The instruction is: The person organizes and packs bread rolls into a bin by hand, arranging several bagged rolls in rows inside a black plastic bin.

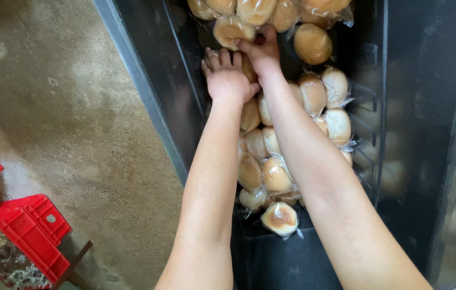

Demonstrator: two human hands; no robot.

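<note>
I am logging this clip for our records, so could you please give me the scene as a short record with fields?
Setting: dark bin on a concrete floor
Contents: clear bags of round bread rolls
Left hand: palm down, pressing on the bagged rolls by the bin's left wall
Right hand: reaching further in, fingers on a bagged roll
Grip: cannot tell whether either hand has closed on a bag
Nearby: red plastic crates at lower left
</note>
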